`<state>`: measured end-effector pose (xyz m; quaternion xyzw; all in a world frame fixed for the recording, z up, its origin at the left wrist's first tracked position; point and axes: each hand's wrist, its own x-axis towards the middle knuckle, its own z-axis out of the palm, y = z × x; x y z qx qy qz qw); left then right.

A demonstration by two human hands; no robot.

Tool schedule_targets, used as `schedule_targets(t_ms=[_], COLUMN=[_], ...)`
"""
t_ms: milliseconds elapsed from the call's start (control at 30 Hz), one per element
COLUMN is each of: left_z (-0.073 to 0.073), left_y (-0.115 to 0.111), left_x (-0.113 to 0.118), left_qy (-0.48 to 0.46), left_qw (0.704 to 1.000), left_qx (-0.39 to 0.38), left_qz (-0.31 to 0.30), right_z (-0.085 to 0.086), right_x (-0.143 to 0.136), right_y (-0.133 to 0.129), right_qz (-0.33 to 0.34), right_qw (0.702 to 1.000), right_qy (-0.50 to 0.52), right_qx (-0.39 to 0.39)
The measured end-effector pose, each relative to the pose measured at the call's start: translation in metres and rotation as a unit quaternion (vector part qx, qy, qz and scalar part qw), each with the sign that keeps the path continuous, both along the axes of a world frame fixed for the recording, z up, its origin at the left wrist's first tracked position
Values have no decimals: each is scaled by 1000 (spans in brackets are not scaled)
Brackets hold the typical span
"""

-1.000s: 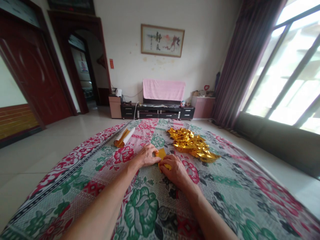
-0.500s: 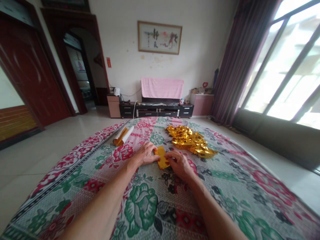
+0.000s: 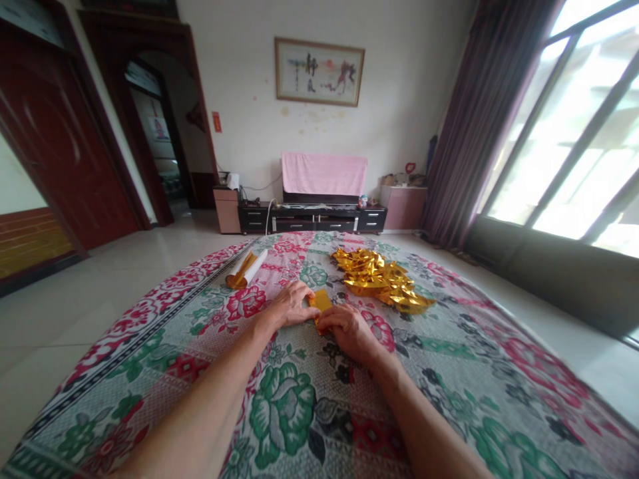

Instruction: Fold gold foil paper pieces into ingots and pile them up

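A small piece of gold foil paper [image 3: 322, 301] lies between my hands near the middle of the flowered cloth. My left hand [image 3: 292, 305] pinches its left edge between thumb and fingers. On the other side, my right hand [image 3: 348, 327] is closed over the paper's lower right part, hiding much of it. Beyond my right hand is a heap of shiny folded gold foil pieces [image 3: 374, 276]. A partly rolled gold and white sheet [image 3: 247, 269] rests beyond my left hand.
The round table is covered by a flowered cloth [image 3: 279, 419]. Past its far edge stand a low black cabinet [image 3: 254, 218] and a screen draped with a pink cloth [image 3: 324, 174]. A purple curtain [image 3: 464, 120] hangs at the right.
My right hand has moved left and slightly down over the foil paper, covering more of it. The left hand has stayed nearly in place. Less of the paper shows.
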<state>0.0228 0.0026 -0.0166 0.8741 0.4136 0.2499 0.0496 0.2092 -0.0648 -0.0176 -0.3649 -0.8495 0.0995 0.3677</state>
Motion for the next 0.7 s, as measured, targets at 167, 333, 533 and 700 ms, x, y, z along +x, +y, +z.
schedule_targets(t_ms=[167,333,533,700], left_z=[2,2,1,1], left_y=[-1,0,0,0], left_x=[0,0,0,0], left_qy=[-18,-20,-26,-32], left_qw=[1000,999,999,999], left_qx=[-20,-33,-27,-18], left_qz=[5,12,13,13], right_z=[-1,3,4,0], right_x=[0,-1,-3,-4], right_y=[-2,-5,-8,-7], right_qz=[15,25,24,32], right_qw=[1000,1000,999,999], right_qy=[3,18,21,5], right_qx=[-13,-7,5,38])
